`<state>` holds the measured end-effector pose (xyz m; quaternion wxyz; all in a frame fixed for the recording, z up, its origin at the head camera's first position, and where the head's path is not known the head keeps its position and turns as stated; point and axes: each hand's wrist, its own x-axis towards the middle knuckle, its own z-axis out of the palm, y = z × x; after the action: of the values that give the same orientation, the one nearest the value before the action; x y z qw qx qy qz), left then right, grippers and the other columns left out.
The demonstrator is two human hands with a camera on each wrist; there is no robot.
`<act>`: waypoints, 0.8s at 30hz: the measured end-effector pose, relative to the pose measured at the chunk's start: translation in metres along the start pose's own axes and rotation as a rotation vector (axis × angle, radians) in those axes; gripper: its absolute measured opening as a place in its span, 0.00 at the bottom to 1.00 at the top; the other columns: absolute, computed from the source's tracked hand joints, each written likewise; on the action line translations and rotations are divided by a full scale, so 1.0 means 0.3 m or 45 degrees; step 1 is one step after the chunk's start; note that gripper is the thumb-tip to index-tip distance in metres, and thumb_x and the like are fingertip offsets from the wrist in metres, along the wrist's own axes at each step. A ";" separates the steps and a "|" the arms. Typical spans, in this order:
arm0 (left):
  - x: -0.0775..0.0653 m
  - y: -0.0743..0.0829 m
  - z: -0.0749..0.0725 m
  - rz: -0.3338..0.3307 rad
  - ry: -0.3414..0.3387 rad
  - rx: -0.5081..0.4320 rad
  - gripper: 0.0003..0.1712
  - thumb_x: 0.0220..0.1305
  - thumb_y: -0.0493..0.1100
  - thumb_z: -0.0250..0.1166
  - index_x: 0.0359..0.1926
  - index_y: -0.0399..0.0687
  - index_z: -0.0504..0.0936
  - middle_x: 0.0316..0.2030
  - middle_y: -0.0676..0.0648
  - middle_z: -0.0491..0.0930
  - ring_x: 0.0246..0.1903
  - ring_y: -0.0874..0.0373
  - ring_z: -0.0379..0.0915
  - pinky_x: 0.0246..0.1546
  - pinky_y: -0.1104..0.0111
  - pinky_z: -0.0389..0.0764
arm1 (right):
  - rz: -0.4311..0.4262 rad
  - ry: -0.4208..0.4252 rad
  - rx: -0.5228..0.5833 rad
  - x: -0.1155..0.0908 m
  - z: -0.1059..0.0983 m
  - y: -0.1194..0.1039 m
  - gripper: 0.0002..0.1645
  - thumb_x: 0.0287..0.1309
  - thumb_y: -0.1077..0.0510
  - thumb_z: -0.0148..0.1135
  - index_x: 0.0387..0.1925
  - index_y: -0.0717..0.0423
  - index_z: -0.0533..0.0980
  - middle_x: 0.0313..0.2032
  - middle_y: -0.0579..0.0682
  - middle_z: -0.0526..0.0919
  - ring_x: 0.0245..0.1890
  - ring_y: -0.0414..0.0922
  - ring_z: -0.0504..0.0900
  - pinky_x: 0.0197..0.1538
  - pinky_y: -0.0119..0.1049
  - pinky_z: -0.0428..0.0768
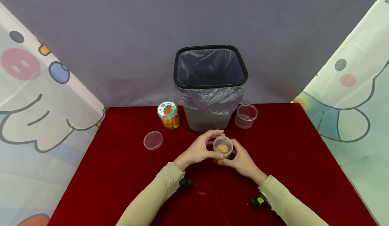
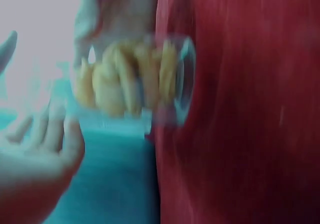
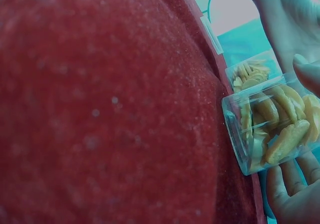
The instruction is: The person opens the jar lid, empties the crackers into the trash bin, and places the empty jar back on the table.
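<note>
A clear jar [image 1: 223, 151] of yellow-orange curved snack pieces is held upright over the red table, near its middle. My right hand [image 1: 243, 160] grips it from the right, fingers and thumb around its side. On the other side, my left hand [image 1: 199, 148] is spread about the top, its thumb near the rim and its fingers extended past the far side. The left wrist view is blurred and shows the left fingers [image 2: 55, 139] beside the jar's top end. In the right wrist view, the jar's pieces [image 3: 280, 119] show through its wall.
A grey bin [image 1: 209, 118] lined with a plastic bag stands behind the hands. Left of it is a filled jar with a fruit-printed lid [image 1: 167, 108]. A loose clear lid [image 1: 153, 140] lies at left; an empty clear jar [image 1: 246, 116] stands right of the bin.
</note>
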<state>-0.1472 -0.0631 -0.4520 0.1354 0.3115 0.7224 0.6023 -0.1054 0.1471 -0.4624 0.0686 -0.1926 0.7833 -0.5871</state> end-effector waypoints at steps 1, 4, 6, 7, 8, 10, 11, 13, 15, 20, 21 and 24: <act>0.004 -0.004 -0.014 0.005 -0.040 -0.018 0.44 0.55 0.32 0.75 0.71 0.46 0.67 0.63 0.46 0.72 0.61 0.53 0.69 0.60 0.57 0.72 | 0.003 0.001 -0.007 0.000 0.000 0.000 0.40 0.47 0.63 0.80 0.59 0.64 0.68 0.53 0.57 0.77 0.49 0.45 0.82 0.49 0.39 0.81; 0.016 -0.016 -0.050 0.022 -0.156 -0.071 0.42 0.56 0.30 0.73 0.71 0.43 0.67 0.64 0.44 0.72 0.62 0.48 0.68 0.61 0.57 0.72 | 0.017 0.002 -0.015 0.001 0.001 -0.001 0.40 0.46 0.62 0.80 0.59 0.63 0.68 0.54 0.57 0.77 0.51 0.47 0.81 0.51 0.40 0.80; 0.026 -0.022 -0.068 0.029 -0.223 -0.101 0.41 0.57 0.28 0.72 0.70 0.41 0.67 0.65 0.43 0.72 0.63 0.45 0.68 0.61 0.57 0.72 | 0.022 0.003 -0.018 0.001 0.001 -0.001 0.40 0.46 0.63 0.80 0.59 0.63 0.68 0.54 0.57 0.77 0.51 0.48 0.81 0.52 0.41 0.80; 0.031 -0.024 -0.075 0.026 -0.251 -0.119 0.41 0.57 0.28 0.72 0.70 0.40 0.67 0.65 0.43 0.72 0.63 0.44 0.67 0.61 0.58 0.72 | 0.023 0.003 -0.015 0.001 0.002 -0.002 0.40 0.46 0.63 0.80 0.59 0.64 0.68 0.54 0.57 0.77 0.52 0.49 0.81 0.52 0.41 0.79; 0.037 -0.026 -0.082 0.022 -0.278 -0.134 0.40 0.57 0.28 0.71 0.70 0.39 0.67 0.65 0.43 0.72 0.64 0.43 0.66 0.62 0.58 0.71 | 0.025 0.001 -0.013 0.001 0.002 -0.002 0.40 0.46 0.63 0.80 0.59 0.63 0.68 0.54 0.57 0.77 0.52 0.50 0.81 0.52 0.42 0.79; 0.047 -0.026 -0.091 0.003 -0.325 -0.150 0.40 0.58 0.28 0.71 0.70 0.39 0.67 0.65 0.44 0.71 0.64 0.44 0.66 0.63 0.59 0.70 | 0.026 0.001 -0.013 0.000 0.002 -0.004 0.40 0.46 0.63 0.80 0.59 0.64 0.67 0.55 0.58 0.77 0.53 0.51 0.81 0.52 0.41 0.79; 0.052 -0.027 -0.094 -0.008 -0.347 -0.161 0.40 0.57 0.28 0.71 0.70 0.39 0.67 0.66 0.45 0.71 0.65 0.45 0.66 0.63 0.59 0.69 | 0.026 -0.001 -0.011 0.000 0.002 -0.004 0.40 0.46 0.64 0.79 0.59 0.64 0.67 0.55 0.58 0.77 0.53 0.51 0.81 0.52 0.40 0.79; 0.062 -0.031 -0.096 -0.015 -0.391 -0.187 0.40 0.58 0.28 0.71 0.70 0.40 0.67 0.66 0.46 0.71 0.65 0.47 0.67 0.65 0.59 0.67 | 0.026 -0.003 -0.003 0.000 0.002 -0.004 0.40 0.47 0.64 0.79 0.59 0.65 0.67 0.55 0.59 0.77 0.53 0.51 0.81 0.53 0.39 0.79; 0.070 -0.036 -0.094 -0.013 -0.434 -0.210 0.40 0.58 0.28 0.70 0.71 0.40 0.67 0.67 0.47 0.70 0.65 0.50 0.67 0.66 0.58 0.66 | 0.019 -0.003 0.002 -0.001 0.002 -0.003 0.42 0.47 0.64 0.79 0.61 0.64 0.66 0.56 0.59 0.76 0.54 0.51 0.80 0.53 0.38 0.79; 0.078 -0.047 -0.083 -0.020 -0.447 -0.261 0.39 0.58 0.28 0.70 0.70 0.40 0.68 0.67 0.47 0.71 0.64 0.52 0.69 0.66 0.61 0.67 | 0.002 -0.005 0.012 -0.001 0.002 0.002 0.46 0.47 0.63 0.79 0.65 0.63 0.64 0.58 0.58 0.75 0.55 0.51 0.80 0.54 0.39 0.79; 0.077 -0.046 -0.080 -0.027 -0.428 -0.263 0.39 0.58 0.27 0.70 0.70 0.39 0.69 0.66 0.47 0.72 0.63 0.52 0.70 0.65 0.61 0.67 | 0.000 -0.008 0.017 -0.001 0.002 0.003 0.45 0.47 0.63 0.79 0.64 0.63 0.65 0.57 0.58 0.75 0.55 0.50 0.80 0.54 0.39 0.79; 0.069 -0.043 -0.067 -0.024 -0.356 -0.274 0.38 0.56 0.26 0.71 0.69 0.37 0.70 0.65 0.44 0.73 0.62 0.49 0.72 0.63 0.59 0.70 | 0.004 -0.013 0.030 0.001 0.001 0.002 0.41 0.47 0.63 0.79 0.60 0.65 0.66 0.55 0.58 0.76 0.53 0.48 0.81 0.52 0.39 0.80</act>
<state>-0.1783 -0.0673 -0.4560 0.2727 0.3691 0.6309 0.6256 -0.1059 0.1470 -0.4631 0.0758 -0.1938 0.7763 -0.5951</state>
